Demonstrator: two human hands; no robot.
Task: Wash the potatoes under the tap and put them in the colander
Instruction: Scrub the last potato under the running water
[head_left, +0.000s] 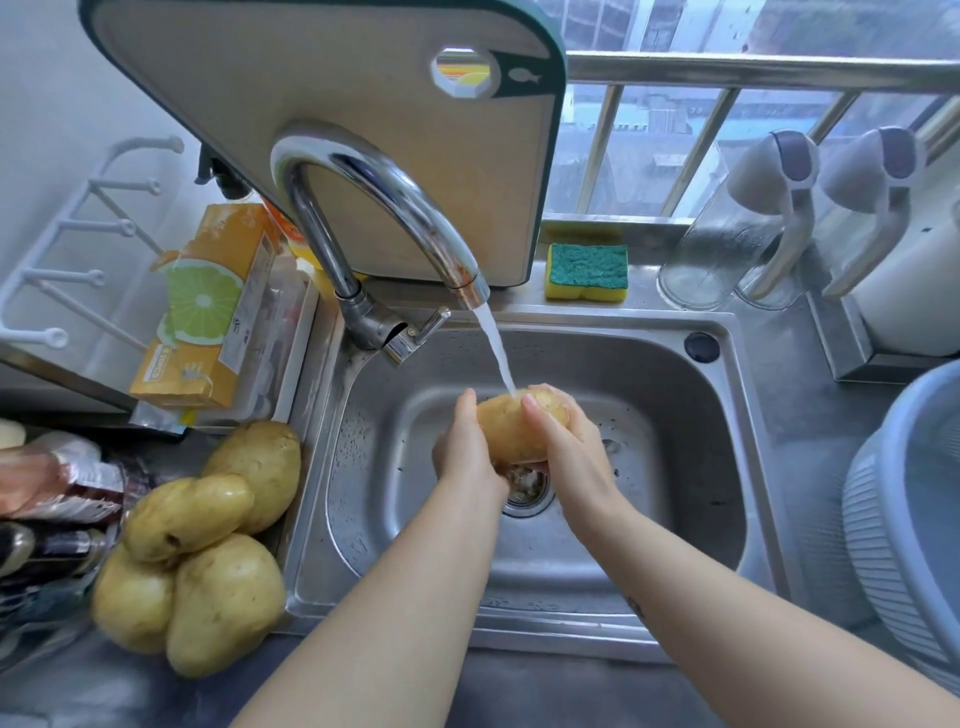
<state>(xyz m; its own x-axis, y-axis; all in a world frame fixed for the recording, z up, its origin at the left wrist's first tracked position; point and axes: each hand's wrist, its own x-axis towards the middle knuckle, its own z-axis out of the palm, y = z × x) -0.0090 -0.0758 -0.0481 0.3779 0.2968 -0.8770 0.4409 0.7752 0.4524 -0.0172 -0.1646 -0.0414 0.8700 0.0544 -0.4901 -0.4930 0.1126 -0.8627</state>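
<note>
At the far left, an orange cardboard box printed with a lime slice (208, 312) leans in a clear plastic tray. In front of it, four unwashed yellow-brown potatoes (208, 545) lie heaped on the dark desk (519, 691), touching one another, just beside the rim of the stainless steel sink (675, 441). A curved chrome tap (374, 208) runs a thin stream of water (496, 348) into the basin. The stream lands on the top end of one yellow-brown potato (506, 431), held above the round metal drain strainer (524, 491). The left hand (465, 447) cups its left side, fingers wrapped around it. The right hand (571, 447) grips the right side, fingers (532, 410) curled over the top. Behind the sink rests a green-topped yellow sponge (587, 273). At the right edge stands a grey-blue ribbed plastic colander (904, 519), partly out of frame, well apart from the potatoes.
</note>
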